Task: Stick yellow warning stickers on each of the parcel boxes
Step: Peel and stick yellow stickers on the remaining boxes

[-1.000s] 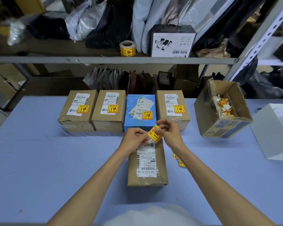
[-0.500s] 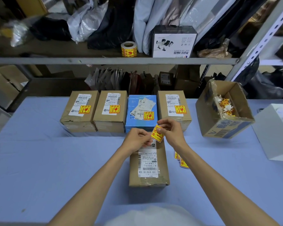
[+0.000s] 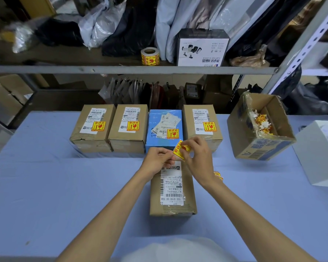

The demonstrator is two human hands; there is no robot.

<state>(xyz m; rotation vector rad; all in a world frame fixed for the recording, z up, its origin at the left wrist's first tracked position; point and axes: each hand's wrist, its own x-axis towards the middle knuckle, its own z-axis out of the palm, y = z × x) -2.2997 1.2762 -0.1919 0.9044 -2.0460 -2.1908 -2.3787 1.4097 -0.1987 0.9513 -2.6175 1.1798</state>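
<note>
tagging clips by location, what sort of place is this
Probably a parcel packing or dispatch storeroom: brown cardboard parcel boxes with shipping labels on a blue-covered table, a roll of yellow warning stickers on a grey metal shelf crammed with plastic mailer bags.

Left hand (image 3: 157,160), right hand (image 3: 198,157) close together, fingers (image 3: 190,144) pinching.

Loose stickers (image 3: 218,176) lie mostly hidden behind the right forearm (image 3: 240,203).
</note>
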